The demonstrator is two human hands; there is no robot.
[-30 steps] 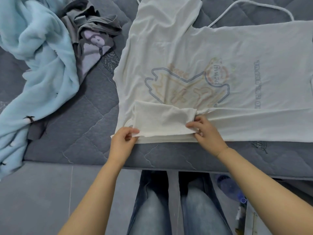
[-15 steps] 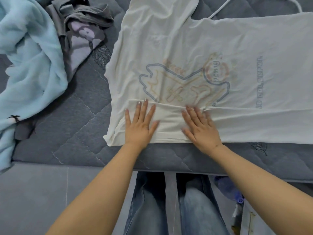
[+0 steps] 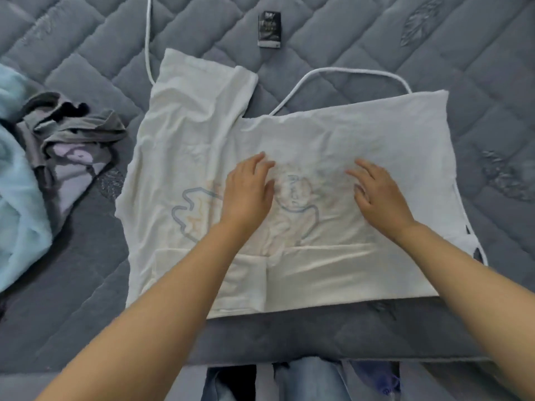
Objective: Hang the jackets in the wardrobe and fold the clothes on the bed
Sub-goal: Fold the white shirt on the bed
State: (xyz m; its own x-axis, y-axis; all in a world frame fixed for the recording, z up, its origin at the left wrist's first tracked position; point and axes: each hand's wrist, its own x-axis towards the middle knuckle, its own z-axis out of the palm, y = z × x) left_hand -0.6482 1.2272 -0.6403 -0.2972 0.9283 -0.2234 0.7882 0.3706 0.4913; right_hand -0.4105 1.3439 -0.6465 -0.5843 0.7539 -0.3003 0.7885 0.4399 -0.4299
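A white T-shirt (image 3: 333,134) with a faint blue and orange print lies spread flat on the grey quilted bed (image 3: 376,39). Its near edge and near sleeve are folded in over the body, and the far sleeve sticks out at the upper left. My left hand (image 3: 249,192) rests flat on the middle of the shirt with fingers apart. My right hand (image 3: 379,195) lies flat on the shirt to the right, fingers spread too. Neither hand holds cloth.
A crumpled grey and lilac garment (image 3: 69,149) lies on the bed at the left, beside a light blue fleece garment (image 3: 17,180). A white cable (image 3: 347,72) loops past the shirt's far edge. A small black packet (image 3: 269,29) sits further back.
My hands went from pinching the near sleeve fold, to pressing it flat, to the shirt's middle. The view shifted and shows more of the bed beyond the shirt.
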